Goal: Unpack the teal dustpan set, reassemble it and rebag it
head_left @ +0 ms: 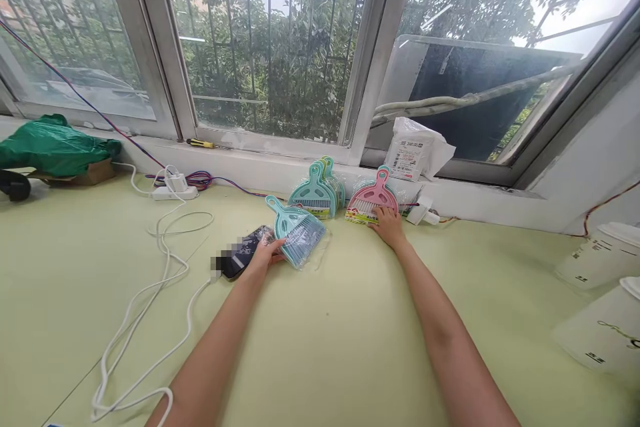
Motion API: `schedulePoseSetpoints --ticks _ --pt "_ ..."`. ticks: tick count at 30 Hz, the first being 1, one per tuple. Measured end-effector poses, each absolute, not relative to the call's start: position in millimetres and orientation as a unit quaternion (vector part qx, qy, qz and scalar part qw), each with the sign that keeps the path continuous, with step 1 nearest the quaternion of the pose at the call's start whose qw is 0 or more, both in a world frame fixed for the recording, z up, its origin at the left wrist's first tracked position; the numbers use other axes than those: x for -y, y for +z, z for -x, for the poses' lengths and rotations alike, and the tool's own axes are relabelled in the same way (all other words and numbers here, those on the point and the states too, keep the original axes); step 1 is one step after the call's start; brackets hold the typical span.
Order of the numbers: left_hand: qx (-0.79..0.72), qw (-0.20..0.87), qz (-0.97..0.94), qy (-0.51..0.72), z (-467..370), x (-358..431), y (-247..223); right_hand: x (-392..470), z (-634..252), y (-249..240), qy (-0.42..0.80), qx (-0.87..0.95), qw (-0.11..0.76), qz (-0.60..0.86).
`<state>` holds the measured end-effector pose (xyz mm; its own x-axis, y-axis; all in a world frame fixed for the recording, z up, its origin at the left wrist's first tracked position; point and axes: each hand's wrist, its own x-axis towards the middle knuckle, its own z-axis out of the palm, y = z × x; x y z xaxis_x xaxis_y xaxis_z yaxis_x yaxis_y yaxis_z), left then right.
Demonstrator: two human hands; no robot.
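My left hand (270,250) is closed on the lower left edge of a blue dustpan-and-brush set (297,230) in clear wrapping, tilted above the table. Beside that hand lies a black phone (245,253) with a cable running to it. Out to the right, my right hand (387,223) touches the lower front of a pink dustpan-and-brush set (377,195) that leans against the wall under the window. Its fingertips rest at the label; whether they grip the set I cannot tell. Between the hands, several more blue-green sets (316,192) stand against the wall.
White cables (167,267) loop over the left of the pale green table (320,360), from a power strip (175,192). A green bag (53,147) sits at far left. A yellow screwdriver (200,143) and a white package (417,150) are by the window. Paper cups (603,320) stand at right.
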<state>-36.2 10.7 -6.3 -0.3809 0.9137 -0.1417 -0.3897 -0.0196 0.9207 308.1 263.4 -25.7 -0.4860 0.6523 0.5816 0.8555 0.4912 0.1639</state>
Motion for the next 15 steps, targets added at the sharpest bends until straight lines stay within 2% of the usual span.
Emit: schedulePoseSetpoints --ticks 5,15 --pt "-0.495 0.494 -0.258 0.667 37 -12 -9 -275 -313 -29 -0.195 0.841 0.237 0.445" --pt "-0.509 0.488 -0.246 0.665 32 -6 2 -304 -287 -32 -0.329 0.783 0.19 0.492"
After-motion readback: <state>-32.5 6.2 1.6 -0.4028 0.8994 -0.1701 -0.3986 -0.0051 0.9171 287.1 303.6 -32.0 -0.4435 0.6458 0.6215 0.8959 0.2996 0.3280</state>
